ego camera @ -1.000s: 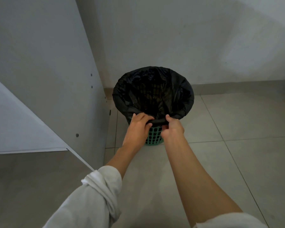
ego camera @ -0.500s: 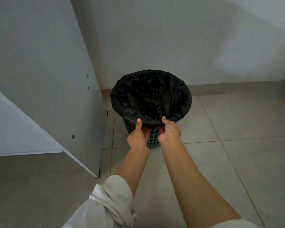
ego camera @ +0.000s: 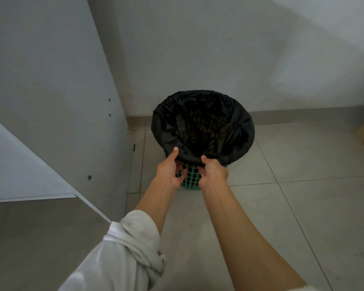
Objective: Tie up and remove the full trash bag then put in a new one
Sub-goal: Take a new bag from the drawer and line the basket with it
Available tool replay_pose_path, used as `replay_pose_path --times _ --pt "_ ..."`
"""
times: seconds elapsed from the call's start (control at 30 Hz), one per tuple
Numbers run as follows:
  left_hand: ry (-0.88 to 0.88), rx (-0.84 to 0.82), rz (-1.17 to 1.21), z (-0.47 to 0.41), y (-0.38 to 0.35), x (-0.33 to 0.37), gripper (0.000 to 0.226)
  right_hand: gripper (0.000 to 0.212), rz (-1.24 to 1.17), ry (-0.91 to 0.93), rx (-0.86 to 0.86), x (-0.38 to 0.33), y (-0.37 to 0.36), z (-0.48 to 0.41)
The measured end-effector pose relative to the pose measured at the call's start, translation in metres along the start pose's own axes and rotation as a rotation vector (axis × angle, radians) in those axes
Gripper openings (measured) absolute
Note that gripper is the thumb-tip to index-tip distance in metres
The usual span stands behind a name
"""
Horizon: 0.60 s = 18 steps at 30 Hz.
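Trash bag [ego camera: 202,127] rim pinched by left hand [ego camera: 170,171] and right hand [ego camera: 213,172].

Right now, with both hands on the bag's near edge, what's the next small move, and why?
Probably draw the near fold down a little. The left hand and right hand pinch the bag where it sits bunched on the basket rim, while at the sides it hangs lower. Lattice shows through the bag, so it looks empty.
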<state>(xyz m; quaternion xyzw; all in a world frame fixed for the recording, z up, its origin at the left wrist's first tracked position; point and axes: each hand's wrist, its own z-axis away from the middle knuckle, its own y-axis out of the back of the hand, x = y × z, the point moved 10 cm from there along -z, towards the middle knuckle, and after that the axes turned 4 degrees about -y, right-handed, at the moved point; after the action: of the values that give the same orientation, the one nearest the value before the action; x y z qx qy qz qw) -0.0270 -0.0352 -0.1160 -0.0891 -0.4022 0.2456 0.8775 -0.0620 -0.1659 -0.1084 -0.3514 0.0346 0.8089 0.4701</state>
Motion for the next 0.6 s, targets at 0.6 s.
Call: replay_pose_path --times 0.6 --pt "0.054 0.053 0.043 -0.01 -0.003 -0.006 0.027 0.068 0.454 0.609 0.312 -0.049 0.023 0.038"
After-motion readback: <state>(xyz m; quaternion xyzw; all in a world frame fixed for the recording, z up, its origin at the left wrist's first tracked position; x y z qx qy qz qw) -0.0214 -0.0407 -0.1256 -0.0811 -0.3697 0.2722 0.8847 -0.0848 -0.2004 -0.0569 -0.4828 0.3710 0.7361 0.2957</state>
